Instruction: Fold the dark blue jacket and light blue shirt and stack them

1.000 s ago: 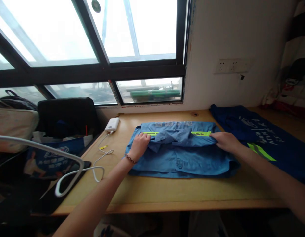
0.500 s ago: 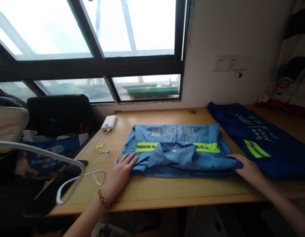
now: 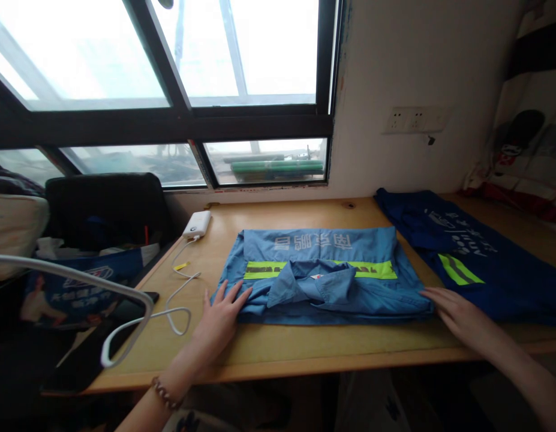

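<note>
A light blue work jacket (image 3: 372,300) lies folded on the table, its collar toward me and a yellow-green reflective strip across it. White lettering shows along its far part. My left hand (image 3: 220,318) rests on the jacket's near left corner with the fingers spread. At the opposite end, my right hand (image 3: 457,313) has its fingers stretched out against the jacket's right edge; its thumb is hidden. Neither hand is closed on the cloth.
To the right lies a dark blue garment (image 3: 475,258) with a reflective patch. A white power bank (image 3: 197,224) stands at the table's left side, its white cable (image 3: 183,312) looping toward me. Beyond the wooden table (image 3: 304,354) are a window and a wall socket (image 3: 415,120).
My right hand has loosened from the jacket's right edge, its fingers now straighter. My left hand has stayed at the left corner, fingers spreading a little. The view has shifted slightly.
</note>
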### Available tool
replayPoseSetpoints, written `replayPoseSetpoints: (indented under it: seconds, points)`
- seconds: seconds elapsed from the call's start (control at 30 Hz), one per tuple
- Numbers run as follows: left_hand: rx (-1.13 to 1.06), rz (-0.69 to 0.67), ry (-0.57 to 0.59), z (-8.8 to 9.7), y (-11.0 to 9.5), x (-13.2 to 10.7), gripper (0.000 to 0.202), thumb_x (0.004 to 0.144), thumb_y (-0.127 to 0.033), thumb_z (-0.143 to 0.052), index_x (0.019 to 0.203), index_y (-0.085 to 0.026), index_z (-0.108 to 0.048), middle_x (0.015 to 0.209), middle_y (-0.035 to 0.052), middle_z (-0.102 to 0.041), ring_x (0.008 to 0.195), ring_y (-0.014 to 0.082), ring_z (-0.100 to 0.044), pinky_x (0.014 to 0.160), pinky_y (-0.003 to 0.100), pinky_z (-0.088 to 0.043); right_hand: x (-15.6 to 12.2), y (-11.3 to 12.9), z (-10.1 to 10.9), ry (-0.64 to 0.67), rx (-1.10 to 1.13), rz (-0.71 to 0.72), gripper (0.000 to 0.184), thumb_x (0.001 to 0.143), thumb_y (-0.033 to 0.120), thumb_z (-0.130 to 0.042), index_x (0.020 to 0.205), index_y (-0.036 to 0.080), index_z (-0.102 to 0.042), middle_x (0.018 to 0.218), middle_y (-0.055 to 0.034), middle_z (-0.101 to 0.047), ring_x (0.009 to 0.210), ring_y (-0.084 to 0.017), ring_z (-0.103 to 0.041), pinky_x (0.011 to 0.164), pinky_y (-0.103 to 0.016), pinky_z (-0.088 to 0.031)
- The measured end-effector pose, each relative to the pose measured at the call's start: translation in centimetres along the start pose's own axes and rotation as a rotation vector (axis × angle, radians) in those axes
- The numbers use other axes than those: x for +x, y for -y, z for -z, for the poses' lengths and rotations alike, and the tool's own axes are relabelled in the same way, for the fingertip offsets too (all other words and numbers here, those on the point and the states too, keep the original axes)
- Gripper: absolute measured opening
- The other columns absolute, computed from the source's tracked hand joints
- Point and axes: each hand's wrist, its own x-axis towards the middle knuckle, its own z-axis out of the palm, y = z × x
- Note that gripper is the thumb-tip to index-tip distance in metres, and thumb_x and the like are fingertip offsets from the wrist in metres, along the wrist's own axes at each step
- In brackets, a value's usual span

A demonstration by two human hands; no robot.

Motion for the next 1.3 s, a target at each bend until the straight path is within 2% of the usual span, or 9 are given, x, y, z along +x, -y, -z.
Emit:
replayPoseSetpoints:
  seconds: [0.2, 0.3, 0.4, 0.5, 0.67, 0.83, 1.03, 1.2, 1.3]
  points:
    - [-0.563, -0.178, -0.124, 2.9, -10.2, 2.3, 0.044, 0.078, -0.012, -0.038, 0.121, -0.019, -0.041, 0.126, 0.0081, -0.044, 0.115, 0.0178, -0.04, 0.097, 0.034, -0.034, 6.8, 10.2, 1.0, 0.016, 0.201, 0.217, 0.038, 0.078, 0.012, -0.036, 0.111, 0.023, -0.053, 0.117, -0.0034, -0.053, 0.11, -0.017, -0.047, 0.096, -0.035, -0.037]
    - [-0.644, -0.121, -0.157, 1.7, -15.0, 5.2, 0.046, 0.077, -0.023, -0.049, 0.121, -0.014, -0.039, 0.124, 0.0123, -0.044, 0.117, 0.0211, -0.038, 0.098, 0.037, -0.033, 10.6, 12.8, -1.2, 0.093, 0.242, 0.262, 0.045, 0.07, 0.007, -0.044, 0.113, 0.018, -0.052, 0.115, -0.007, -0.053, 0.11, -0.019, -0.044, 0.096, -0.035, -0.034]
    - [-0.632, -0.129, -0.1, 0.0, -17.2, 7.8, 0.059, 0.068, -0.031, -0.063, 0.119, -0.013, -0.04, 0.122, 0.0138, -0.046, 0.119, 0.0279, -0.034, 0.1, 0.05, -0.023, 11.9, 13.2, -3.0, 0.165, 0.207, 0.237, 0.05, 0.061, 0.003, -0.046, 0.109, 0.014, -0.054, 0.104, -0.0084, -0.057, 0.101, -0.02, -0.048, 0.09, -0.035, -0.037]
    - [-0.608, -0.168, -0.026, -0.4, -17.9, 8.9, 0.045, 0.065, -0.031, -0.066, 0.104, -0.018, -0.049, 0.102, 0.0067, -0.057, 0.101, 0.0256, -0.049, 0.097, 0.055, -0.02, 11.3, 13.3, -3.4, 0.154, 0.186, 0.227, 0.041, 0.061, 0.002, -0.044, 0.096, 0.018, -0.059, 0.092, -0.0054, -0.059, 0.094, -0.019, -0.049, 0.085, -0.033, -0.039]
    - [-0.491, -0.155, -0.148, 0.8, -18.8, 7.5, 0.016, 0.072, -0.015, -0.054, 0.088, -0.018, -0.05, 0.088, 0.0045, -0.054, 0.085, 0.019, -0.051, 0.073, 0.031, -0.042, 9.8, 13.5, -2.9, 0.051, 0.142, 0.217, 0.024, 0.066, 0.005, -0.045, 0.083, 0.018, -0.056, 0.086, -0.0047, -0.055, 0.089, -0.018, -0.048, 0.08, -0.03, -0.039]
    - [-0.366, -0.343, -0.223, 0.5, -20.6, 5.2, 0.014, 0.081, -0.011, -0.038, 0.078, -0.019, -0.048, 0.076, 0.0058, -0.052, 0.072, 0.0174, -0.049, 0.059, 0.029, -0.039, 9.1, 13.4, -3.6, -0.128, -0.002, 0.233, 0.02, 0.067, 0.005, -0.04, 0.077, 0.017, -0.052, 0.081, -0.0064, -0.054, 0.083, -0.02, -0.048, 0.074, -0.029, -0.038]
    - [-0.298, -0.479, -0.153, -1.0, -21.7, 3.7, 0.013, 0.083, -0.013, -0.038, 0.076, -0.018, -0.047, 0.076, 0.0067, -0.05, 0.071, 0.0182, -0.048, 0.055, 0.029, -0.04, 8.8, 13.4, -5.2, -0.198, -0.157, -0.015, 0.016, 0.072, 0.008, -0.039, 0.066, 0.017, -0.051, 0.065, -0.0067, -0.057, 0.064, -0.017, -0.052, 0.057, -0.026, -0.034]
    - [-0.381, -0.543, 0.001, -0.5, -20.4, 3.4, 0.006, 0.081, -0.02, -0.047, 0.076, -0.018, -0.051, 0.075, 0.0035, -0.052, 0.069, 0.0147, -0.05, 0.056, 0.024, -0.04, 9.7, 11.6, -5.1, 0.091, 0.329, -0.172, 0.013, 0.076, 0.018, -0.042, 0.072, 0.019, -0.055, 0.067, -0.0034, -0.061, 0.064, -0.017, -0.058, 0.056, -0.026, -0.041]
    - [-0.477, -0.481, -0.05, 0.8, -17.8, 4.5, 0.017, 0.086, -0.023, -0.038, 0.079, -0.019, -0.054, 0.075, 0.0028, -0.053, 0.071, 0.0129, -0.052, 0.063, 0.023, -0.04, 10.9, 11.0, -5.0, 0.063, 0.723, -0.488, 0.014, 0.078, 0.026, -0.044, 0.088, 0.019, -0.052, 0.066, -0.002, -0.061, 0.059, -0.015, -0.059, 0.05, -0.025, -0.045]
